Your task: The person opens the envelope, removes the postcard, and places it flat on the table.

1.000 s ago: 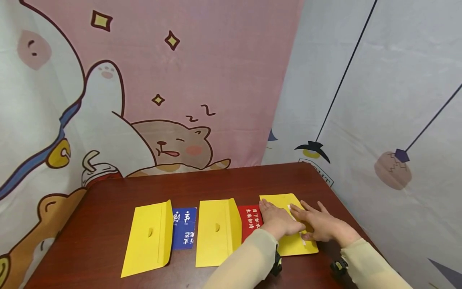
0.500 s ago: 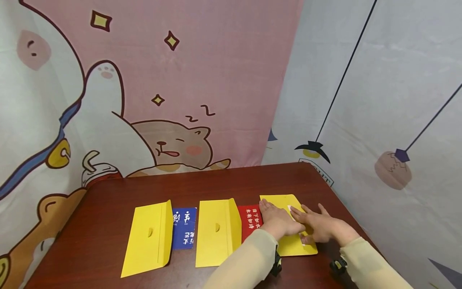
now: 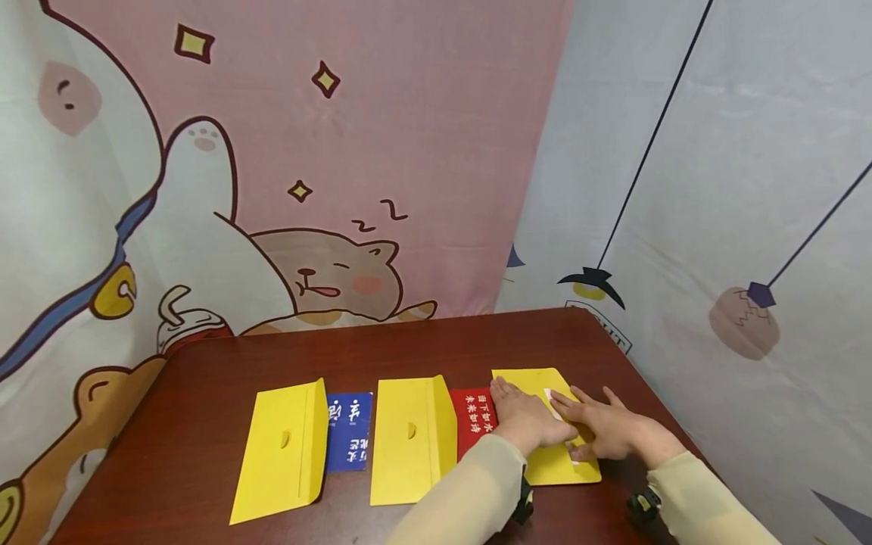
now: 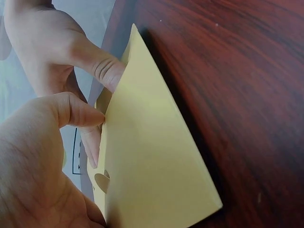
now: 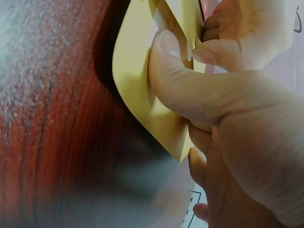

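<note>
In the head view a yellow envelope (image 3: 565,469) lies at the right of the table, under both hands. My left hand (image 3: 531,420) rests across it with fairly straight fingers; the thumb (image 4: 88,114) touches the edge of its mouth in the left wrist view. My right hand (image 3: 616,431) reaches in from the right, thumb and fingers spread on the flap side, at a white strip (image 3: 574,456). The right thumb (image 5: 168,59) presses there beside the parted mouth in the right wrist view. The left fingertips' contact is partly hidden.
A red card (image 3: 474,412) with white characters sticks out of the middle yellow envelope (image 3: 402,454). A blue card (image 3: 349,435) sticks out of the left yellow envelope (image 3: 275,454). All lie on the dark red table (image 3: 327,352), with printed cloth (image 3: 436,151) hung behind and beside it.
My right thumb and fingers shift slightly on the white strip, the thumb a little to the left. The left hand stays in place; the head view tilts very slightly.
</note>
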A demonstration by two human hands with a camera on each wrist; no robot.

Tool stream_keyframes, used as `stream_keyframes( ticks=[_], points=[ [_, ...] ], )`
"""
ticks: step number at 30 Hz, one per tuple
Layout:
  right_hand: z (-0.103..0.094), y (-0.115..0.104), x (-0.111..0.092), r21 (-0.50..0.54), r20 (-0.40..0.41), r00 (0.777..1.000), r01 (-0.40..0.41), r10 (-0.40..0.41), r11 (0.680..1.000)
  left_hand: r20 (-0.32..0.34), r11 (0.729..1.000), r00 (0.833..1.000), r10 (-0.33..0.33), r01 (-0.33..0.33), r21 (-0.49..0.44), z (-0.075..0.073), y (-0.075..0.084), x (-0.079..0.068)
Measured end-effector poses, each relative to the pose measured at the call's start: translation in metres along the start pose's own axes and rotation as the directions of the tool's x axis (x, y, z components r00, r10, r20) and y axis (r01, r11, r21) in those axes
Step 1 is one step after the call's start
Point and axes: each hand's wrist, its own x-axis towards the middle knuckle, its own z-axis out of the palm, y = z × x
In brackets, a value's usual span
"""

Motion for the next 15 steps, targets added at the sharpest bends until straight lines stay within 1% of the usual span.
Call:
stream_keyframes(
  ticks=[5, 9, 13, 15],
  points=[
    [-0.0008, -0.0027, -0.0001, -0.032, -0.003, 1.000, -0.007, 0.007, 0.999, 0.004, 1.000, 1.000, 0.006, -0.006, -0.005, -0.0011, -0.0006, -0.0004],
    [-0.0014, -0.0066, 0.0002, -0.071, -0.012, 1.000, 0.018, -0.019, 0.997, 0.011, 1.000, 1.000, 0.012, -0.012, 0.001, -0.0020, -0.0008, 0.0005],
    [-0.0001, -0.0095, 0.0007, -0.056, 0.006, 0.999, 0.042, -0.042, 0.998, 0.011, 1.000, 1.000, 0.007, -0.007, 0.016, -0.0014, 0.0009, 0.0008],
    [0.0004, -0.0103, 0.0002, -0.047, 0.017, 0.999, 0.030, -0.029, 0.998, 0.008, 1.000, 1.000, 0.001, -0.001, 0.026, -0.0012, 0.0020, 0.0005]
  ],
)
